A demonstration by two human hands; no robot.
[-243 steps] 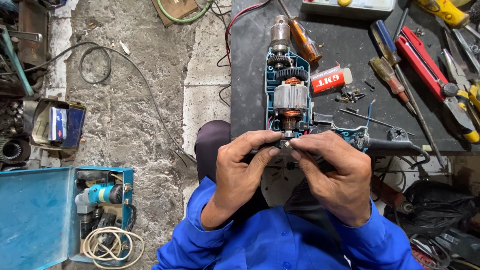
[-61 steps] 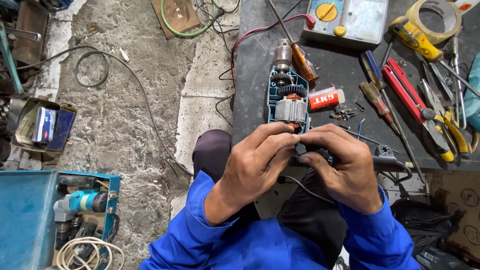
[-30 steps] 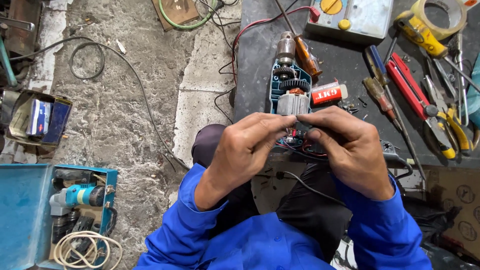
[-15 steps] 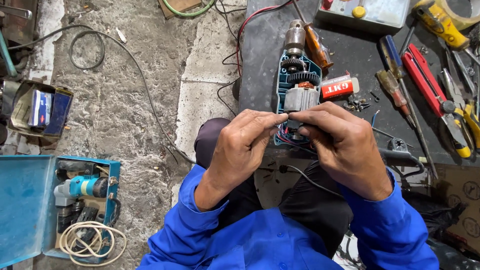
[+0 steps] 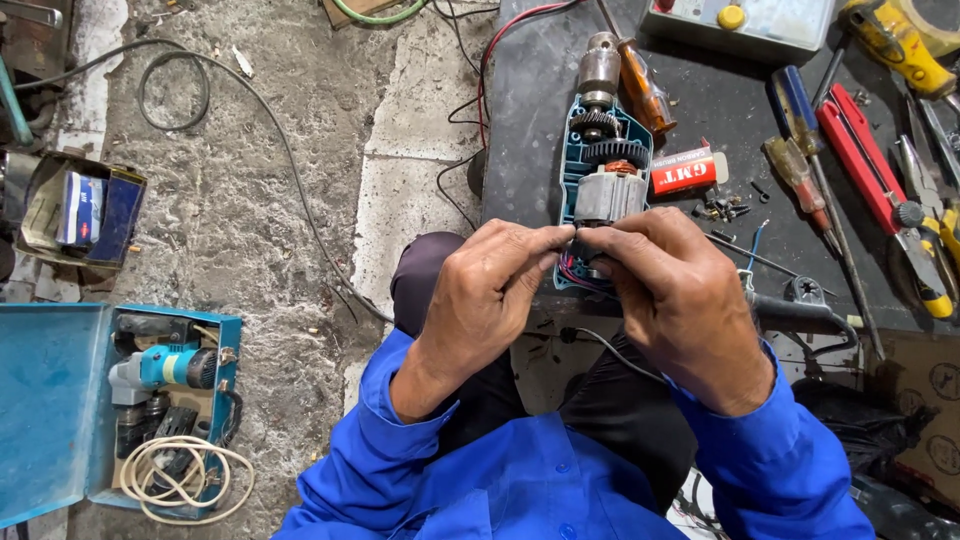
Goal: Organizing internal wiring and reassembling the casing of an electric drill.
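An opened teal electric drill [image 5: 603, 160] lies on a dark work board [image 5: 530, 120], its chuck pointing away and its gears and grey motor armature exposed. My left hand [image 5: 488, 295] and my right hand [image 5: 672, 292] meet at the near end of the armature, fingertips pinched together on the motor's rear end. What the fingertips grip is hidden between them. Red and black wires run out from the drill's lower shell under my hands.
Beside the drill lie a small red box [image 5: 685, 172], loose screws [image 5: 722, 208], screwdrivers [image 5: 800, 150], red-handled pliers [image 5: 870, 180] and a multimeter [image 5: 745, 22]. On the concrete floor at left stand an open blue case holding another drill [image 5: 160, 368] and a small box [image 5: 85, 205].
The view has shifted slightly. My hands have stayed pinched at the rear of the armature, sitting a little lower on the drill than a second ago.
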